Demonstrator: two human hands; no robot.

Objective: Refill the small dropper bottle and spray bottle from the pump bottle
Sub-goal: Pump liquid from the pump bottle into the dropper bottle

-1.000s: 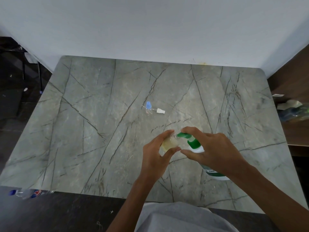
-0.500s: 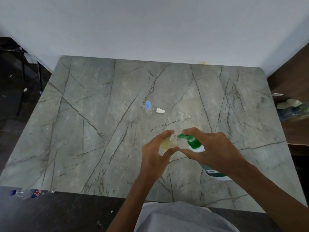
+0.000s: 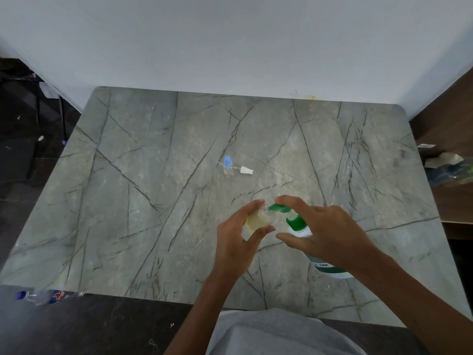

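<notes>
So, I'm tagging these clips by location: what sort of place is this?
Probably a room in a home, not a lab: a marble-patterned table stands against a plain white wall, with a dark tiled floor and odd clutter on a wooden shelf to the right.

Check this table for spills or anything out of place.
No spill shows on the table. The only loose bits are a small blue-capped bottle and a white cap lying mid-table, apart from the bottle being filled at the pump bottle.

Bare forearms, no sleeves; grey garment (image 3: 279, 334) on torso.
</notes>
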